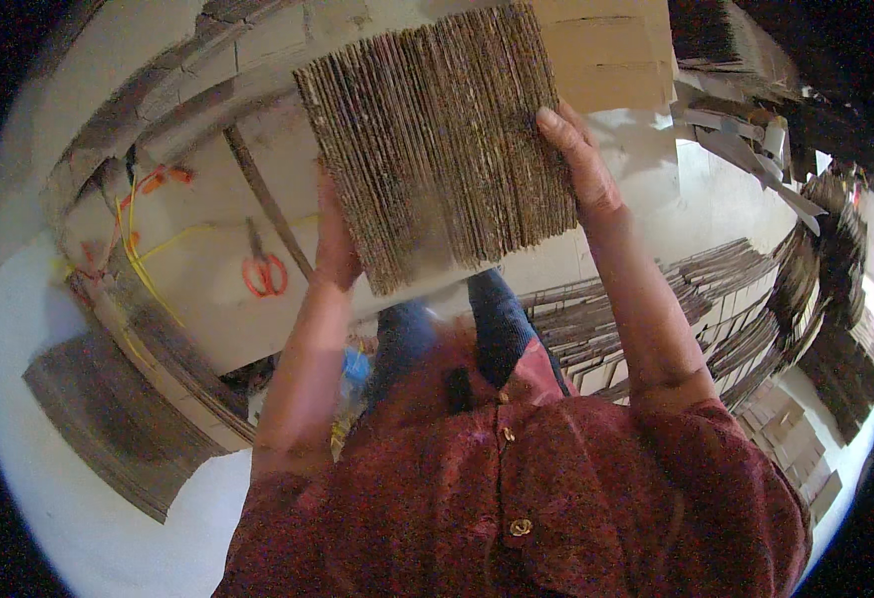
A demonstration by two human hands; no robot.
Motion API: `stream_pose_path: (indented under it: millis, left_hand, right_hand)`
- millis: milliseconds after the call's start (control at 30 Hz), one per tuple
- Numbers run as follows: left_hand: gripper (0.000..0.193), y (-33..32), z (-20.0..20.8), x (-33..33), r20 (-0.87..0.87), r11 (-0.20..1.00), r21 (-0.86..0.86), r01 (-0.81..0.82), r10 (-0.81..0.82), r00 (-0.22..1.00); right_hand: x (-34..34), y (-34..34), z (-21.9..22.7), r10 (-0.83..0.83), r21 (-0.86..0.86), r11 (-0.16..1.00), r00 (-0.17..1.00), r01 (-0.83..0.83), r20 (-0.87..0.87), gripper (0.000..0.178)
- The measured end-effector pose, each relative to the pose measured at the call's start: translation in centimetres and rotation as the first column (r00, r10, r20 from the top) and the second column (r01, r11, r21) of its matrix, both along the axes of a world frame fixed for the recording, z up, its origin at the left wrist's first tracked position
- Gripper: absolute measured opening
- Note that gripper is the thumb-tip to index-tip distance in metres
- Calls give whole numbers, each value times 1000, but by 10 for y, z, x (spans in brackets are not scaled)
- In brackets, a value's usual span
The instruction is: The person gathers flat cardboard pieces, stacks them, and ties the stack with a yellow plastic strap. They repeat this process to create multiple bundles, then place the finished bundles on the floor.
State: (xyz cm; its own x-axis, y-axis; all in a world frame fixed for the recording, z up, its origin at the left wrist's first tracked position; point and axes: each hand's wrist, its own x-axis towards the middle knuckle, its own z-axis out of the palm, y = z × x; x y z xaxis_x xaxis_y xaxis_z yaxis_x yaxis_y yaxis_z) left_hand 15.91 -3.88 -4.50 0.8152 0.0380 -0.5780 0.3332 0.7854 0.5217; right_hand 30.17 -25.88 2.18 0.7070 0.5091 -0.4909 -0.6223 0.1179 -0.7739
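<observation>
Between my two hands is a thick bundle of brown cardboard sheets (442, 149), pressed together with their rough edges facing up. My left hand (335, 234) grips the bundle's left side; its fingers are partly hidden and slightly blurred. On the opposite side, my right hand (584, 164) presses the outer sheet, thumb along the top edge. The bundle is held over the near part of a pale work surface (217, 324), tilted a little. Whether its underside touches the surface cannot be seen.
Orange-handled scissors (264, 274) and a long dark strip (269, 204) lie left of the bundle. Yellow cord (143, 264) trails farther left. Flat cardboard (606, 50) lies beyond the bundle. Rows of stacked cardboard (656, 309) stand at right, and another stack (123, 429) at lower left.
</observation>
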Motion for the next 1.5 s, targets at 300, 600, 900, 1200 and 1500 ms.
stream_pose_path:
  millis: [300,600,900,1200,1500]
  left_hand:
    - [61,6,-33,9,-91,995,98,6,3,996]
    - [58,7,-45,-7,-88,996,20,-85,86,992]
    - [61,-17,-69,-4,-129,963,270,20,16,991]
    - [71,-22,-72,-26,-280,993,111,-29,59,958]
    - [58,-13,-97,-41,-205,995,102,4,17,979]
  right_hand:
    - [-5,3,-37,-27,-85,996,999,31,41,57]
    - [2,-10,5,-360,92,926,929,367,-82,87]
    - [-45,-73,-141,-318,88,936,927,340,-198,56]
    - [-21,-50,-47,47,-215,976,997,-33,61,75]
    - [-25,-46,-43,13,-97,995,999,-9,31,60]
